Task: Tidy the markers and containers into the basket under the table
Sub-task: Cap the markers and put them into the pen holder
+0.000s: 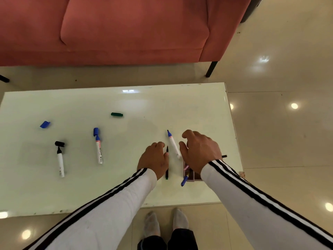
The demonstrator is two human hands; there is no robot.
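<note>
Several uncapped markers lie on the white table (126, 101). A white marker with a blue tip (173, 144) lies between my hands. My right hand (200, 150) hovers just right of it with curved fingers that hold nothing. My left hand (155, 157) has curled fingers, and its thumb side lies against a thin dark pen (167, 170); a grip cannot be made out. Under my right wrist stands a small brown container (191, 178) with a blue pen (184, 181) sticking out. Further left lie a blue marker (98, 150) and a black marker (60, 163). The basket is not in view.
Loose caps lie about: blue (45, 124), green (117, 114), blue (96, 131) by the blue marker, black (59, 143) by the black one. A dark pen end (224, 156) pokes out behind my right hand. A red sofa (126, 33) stands beyond the table.
</note>
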